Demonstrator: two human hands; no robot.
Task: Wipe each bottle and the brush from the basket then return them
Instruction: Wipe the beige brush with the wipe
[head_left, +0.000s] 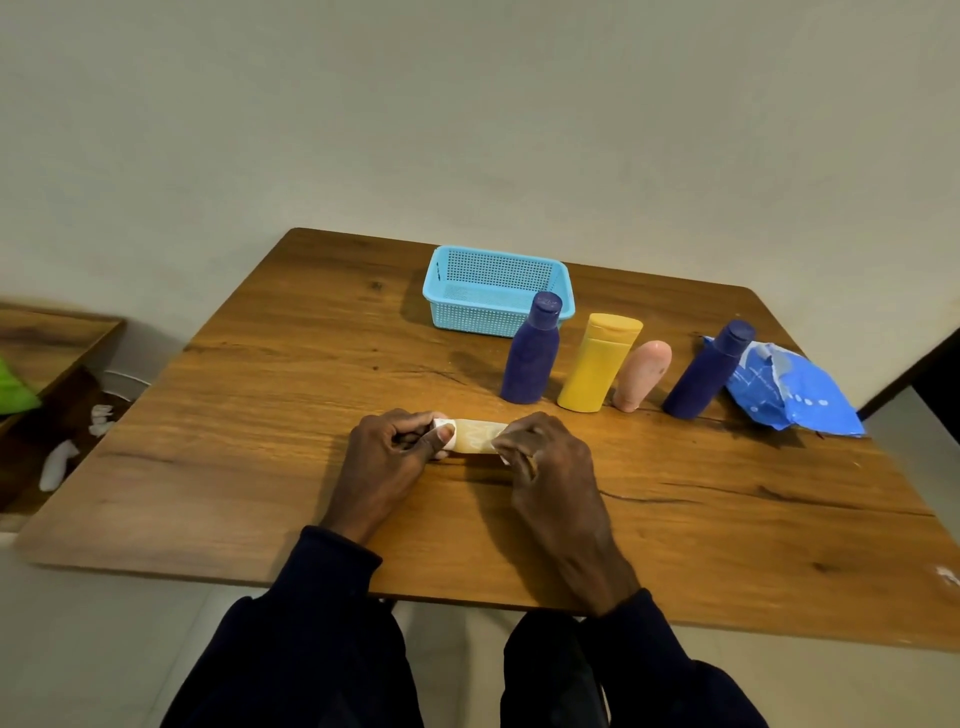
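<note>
The left hand (395, 447) is gripping the white-capped end of a tan bottle (475, 436), which is lying sideways low over the table (260, 415), at six o'clock from the blue basket (467, 317); nothing is showing inside that. The right hand (545, 457) is closing its curled fingers round the bottle's other end, apparently with a white wipe (502, 459) tucked beneath. So the wiping step is under way. At two o'clock from the hands, a purple bottle (532, 358), yellow bottle (597, 364), pink rounded item (641, 374) and second purple bottle (706, 371) are standing, then a blue pack (789, 389). Next, probably, is rubbing along the body and setting it down.
</note>
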